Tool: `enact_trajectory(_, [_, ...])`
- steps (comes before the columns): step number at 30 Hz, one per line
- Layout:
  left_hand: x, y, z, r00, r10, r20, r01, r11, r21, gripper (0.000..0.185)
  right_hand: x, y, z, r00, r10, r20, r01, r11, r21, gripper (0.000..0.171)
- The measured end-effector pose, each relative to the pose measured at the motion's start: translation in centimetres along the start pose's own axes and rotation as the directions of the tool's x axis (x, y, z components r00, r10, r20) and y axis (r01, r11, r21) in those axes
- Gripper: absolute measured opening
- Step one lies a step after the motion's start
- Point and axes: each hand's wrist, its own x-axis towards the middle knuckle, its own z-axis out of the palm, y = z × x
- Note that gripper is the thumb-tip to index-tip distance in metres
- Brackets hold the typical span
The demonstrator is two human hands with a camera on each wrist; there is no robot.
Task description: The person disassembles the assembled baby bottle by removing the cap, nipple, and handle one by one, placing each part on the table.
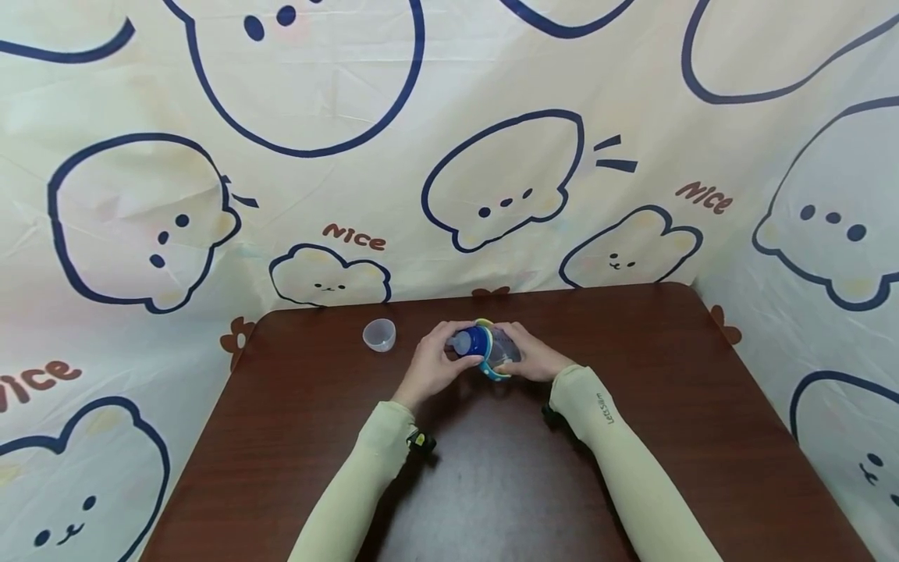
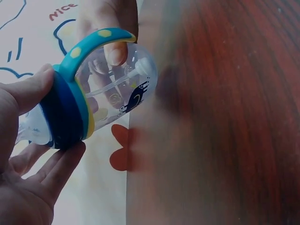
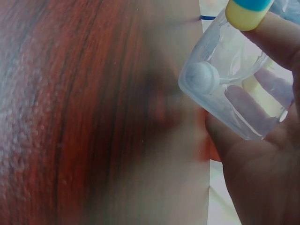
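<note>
A person's two hands hold a clear plastic toddler's sippy cup with a dark blue screw collar and teal, yellow-spotted handles (image 1: 489, 350) tilted on its side just above a dark red-brown wooden table (image 1: 492, 484). The left hand (image 1: 434, 364) curls its thumb and fingers round the blue collar (image 2: 63, 117) at the spout end, thumb on the upper edge and fingers under it; the right hand (image 1: 531, 359) wraps the transparent body (image 3: 236, 96) from the far side, fingertips showing through the wall beside the weighted straw inside. The cup sits between the two palms, its base pointing toward the right wrist. A small clear plastic cap (image 1: 379, 335) rests on the table well beyond the left hand's outer side, apart from everything else. The likeliest slip, judging from the grips, is the smooth body turning inside the right palm if the left hand twists the collar, or the collar coming free suddenly and the body dropping onto the tabletop; the teal handle (image 2: 89, 44) arching past the left thumb could also catch a finger. The table's back edge lies just past the fingertips, against a cream cloth backdrop printed with cartoon bears (image 1: 492, 179), so forward room is short. Toward the wrists and out to either side, open tabletop runs wide, with the right corner edge well off the right hand.
</note>
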Motion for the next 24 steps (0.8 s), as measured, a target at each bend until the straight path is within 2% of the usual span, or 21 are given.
enact_trajectory(15, [-0.49,0.76,0.68,0.999,-0.043,-0.034,0.042,0.999,-0.026,0.060,0.12,0.19,-0.04,1.000,-0.029,-0.012,0.029,0.999,-0.015,0.079])
enact_trajectory(24, [-0.41,0.81,0.78,0.997,-0.040,-0.065,0.039,0.999,-0.025,0.059,0.42,0.43,-0.33,0.998,-0.064,-0.006,0.064,0.998,-0.024,0.081])
